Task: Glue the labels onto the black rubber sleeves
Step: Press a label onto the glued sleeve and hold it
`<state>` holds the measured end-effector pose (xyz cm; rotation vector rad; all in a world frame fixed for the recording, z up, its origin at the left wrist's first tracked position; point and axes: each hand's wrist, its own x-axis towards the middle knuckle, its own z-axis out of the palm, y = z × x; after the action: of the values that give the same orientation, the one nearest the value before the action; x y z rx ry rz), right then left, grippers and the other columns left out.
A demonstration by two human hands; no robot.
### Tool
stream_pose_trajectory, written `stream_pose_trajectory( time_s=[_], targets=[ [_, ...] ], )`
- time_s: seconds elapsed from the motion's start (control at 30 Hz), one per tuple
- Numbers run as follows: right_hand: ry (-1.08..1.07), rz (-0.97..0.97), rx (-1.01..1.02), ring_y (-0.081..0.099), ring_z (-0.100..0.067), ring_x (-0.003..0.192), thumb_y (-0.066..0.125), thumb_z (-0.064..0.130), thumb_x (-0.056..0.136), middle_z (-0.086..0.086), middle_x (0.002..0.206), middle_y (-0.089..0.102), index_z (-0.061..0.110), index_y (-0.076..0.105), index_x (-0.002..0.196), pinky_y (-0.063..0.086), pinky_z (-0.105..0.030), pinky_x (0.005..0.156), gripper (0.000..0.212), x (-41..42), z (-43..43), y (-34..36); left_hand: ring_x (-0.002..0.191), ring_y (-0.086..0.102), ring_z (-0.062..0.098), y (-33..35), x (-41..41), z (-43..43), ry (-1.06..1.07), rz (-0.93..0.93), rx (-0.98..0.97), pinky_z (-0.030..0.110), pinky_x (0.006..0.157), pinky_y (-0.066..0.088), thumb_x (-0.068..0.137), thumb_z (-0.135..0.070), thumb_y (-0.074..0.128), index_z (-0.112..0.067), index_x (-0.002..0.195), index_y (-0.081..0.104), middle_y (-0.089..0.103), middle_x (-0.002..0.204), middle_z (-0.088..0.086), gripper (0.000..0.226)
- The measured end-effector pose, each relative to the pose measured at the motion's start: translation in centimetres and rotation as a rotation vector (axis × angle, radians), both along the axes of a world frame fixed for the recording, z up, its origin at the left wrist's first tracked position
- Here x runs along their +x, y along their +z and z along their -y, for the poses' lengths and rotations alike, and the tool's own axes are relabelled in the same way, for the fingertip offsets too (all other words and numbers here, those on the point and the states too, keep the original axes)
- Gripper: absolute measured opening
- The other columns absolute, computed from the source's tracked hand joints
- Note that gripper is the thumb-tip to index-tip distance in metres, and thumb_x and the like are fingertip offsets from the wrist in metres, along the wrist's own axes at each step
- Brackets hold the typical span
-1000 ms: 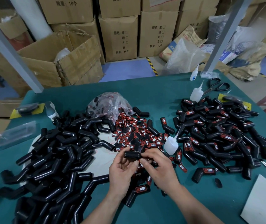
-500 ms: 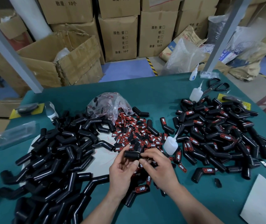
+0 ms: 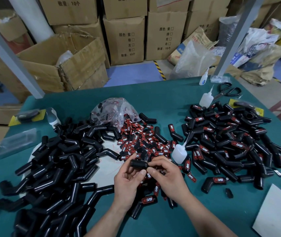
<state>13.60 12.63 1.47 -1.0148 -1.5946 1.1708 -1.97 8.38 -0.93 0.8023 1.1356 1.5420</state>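
Perhaps half done: labelled sleeves [image 3: 230,142] lay heaped right, bare sleeves [image 3: 59,159] waited left, and the left hand [image 3: 129,182] and right hand [image 3: 168,178] each had a pinching grip on one black rubber sleeve [image 3: 139,164] over the near-centre table [image 3: 153,93].

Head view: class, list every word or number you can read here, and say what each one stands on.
"TAPER": on the loose labels and the labelled sleeves; the red print before it is unclear.
"颜色: 紫 绿 左 右" and "数量: 10个": on the middle box and the right box.
"数量: 10个": on the upper box.
The print on the sack is too blurred to read.
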Motion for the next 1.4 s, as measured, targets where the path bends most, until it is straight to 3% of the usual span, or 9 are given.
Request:
stream_pose_trajectory(
  time_s=[0.17, 0.33, 0.93, 1.4],
  targets=[
    [0.013, -0.072, -0.070, 0.067, -0.021, 0.099, 0.073, 0.024, 0.088, 0.003, 0.100, 0.070, 0.026, 0.077, 0.095, 0.050, -0.024, 0.086, 0.009, 0.05, -0.14, 0.05, 0.105, 0.073, 0.022, -0.10, -0.01, -0.04, -0.002, 0.045, 0.001, 0.025, 0.089, 0.056, 0.075, -0.019, 0.087, -0.033, 0.125, 0.070, 0.076, 0.114, 0.015, 0.056],
    [0.028, -0.027, -0.045, 0.066, -0.021, 0.101, 0.066, 0.031, 0.093, 0.005, 0.102, 0.069, 0.025, 0.076, 0.099, 0.049, -0.021, 0.087, 0.013, 0.09, -0.04, 0.09, 0.104, 0.074, 0.019, -0.16, -0.07, -0.12, 0.027, 0.038, -0.003, 0.022, 0.088, 0.056, 0.073, -0.020, 0.087, -0.035, 0.121, 0.071, 0.077, 0.112, 0.012, 0.053],
    [-0.004, -0.036, -0.036, 0.067, -0.023, 0.098, 0.073, 0.029, 0.088, 0.005, 0.100, 0.069, 0.030, 0.075, 0.095, 0.053, -0.027, 0.084, 0.007, -0.04, -0.08, -0.37, 0.101, 0.074, 0.016, 0.71, 0.04, 0.22, -0.010, 0.035, 0.016, 0.021, 0.087, 0.056, 0.074, -0.020, 0.086, -0.035, 0.122, 0.072, 0.077, 0.110, 0.009, 0.053],
    [-0.002, -0.039, -0.025, 0.067, -0.022, 0.097, 0.073, 0.031, 0.089, 0.004, 0.100, 0.069, 0.033, 0.075, 0.095, 0.051, -0.023, 0.082, 0.007, -0.07, -0.28, -0.81, 0.102, 0.073, 0.017, 0.71, 0.05, 0.15, -0.011, 0.026, 0.022, 0.022, 0.088, 0.056, 0.075, -0.020, 0.087, -0.035, 0.122, 0.072, 0.077, 0.110, 0.009, 0.051]
  ],
)
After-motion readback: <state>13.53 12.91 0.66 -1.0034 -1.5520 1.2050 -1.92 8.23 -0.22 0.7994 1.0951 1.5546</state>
